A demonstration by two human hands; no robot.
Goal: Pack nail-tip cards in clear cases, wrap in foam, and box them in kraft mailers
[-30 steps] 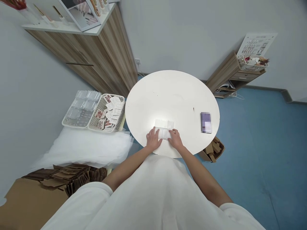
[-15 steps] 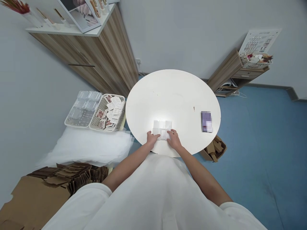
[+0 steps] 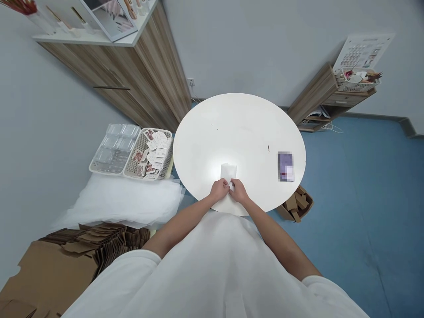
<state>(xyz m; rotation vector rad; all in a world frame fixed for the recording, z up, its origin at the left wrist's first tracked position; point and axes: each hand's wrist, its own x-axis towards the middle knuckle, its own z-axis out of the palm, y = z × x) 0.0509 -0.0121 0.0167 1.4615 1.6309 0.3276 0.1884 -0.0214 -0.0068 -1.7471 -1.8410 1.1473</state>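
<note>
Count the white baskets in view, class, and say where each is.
3. One basket, left of the table, holds clear plastic boxes; a second basket, nearer the table, holds cards; the third basket sits on the small cabinet at right. Others could be hidden.

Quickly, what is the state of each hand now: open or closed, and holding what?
Left hand: closed, fingers pinching at the near end of the folded white sheet.
Right hand: closed, fingers pinching at the same end.

White top (image 3: 218, 265), short white sleeves (image 3: 132, 270)
</note>
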